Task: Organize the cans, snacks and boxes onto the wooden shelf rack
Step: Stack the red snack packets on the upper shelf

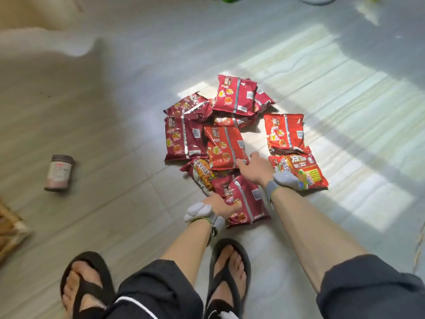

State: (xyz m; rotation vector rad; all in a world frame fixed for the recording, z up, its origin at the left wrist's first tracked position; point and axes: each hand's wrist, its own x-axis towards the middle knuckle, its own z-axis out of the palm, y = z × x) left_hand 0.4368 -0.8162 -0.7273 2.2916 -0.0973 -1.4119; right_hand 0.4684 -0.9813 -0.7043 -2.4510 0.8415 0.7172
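At the far left edge a corner of the rack (10, 226) is showing, wooden and blurred, well apart from the packets. Right of it a jar (59, 173) is standing alone on the floor (115, 111), also well apart from the pile.

In the middle the packets (184, 137) are lying in a loose heap, some overlapping. The left hand (222, 206) is resting on the near packet (241, 199), fingers curled over its left edge; whether it is truly pinching the wrapper I cannot tell. The right hand (255, 170) is reaching further in with fingers spread, its tips touching the corner of the middle packet (224, 147), not closed on anything. Just right of that wrist a bright packet (305, 172) is lying face up, with another (284, 132) behind it.

Judging from this, the step is gathering packets to carry to the rack. It would go best by sliding the two touched packets together into a flat stack, then gripping across the stack's short edges rather than the crinkly seams, which are likely to slip. Taking only a few at once should be keeping the load tidy for the walk left.
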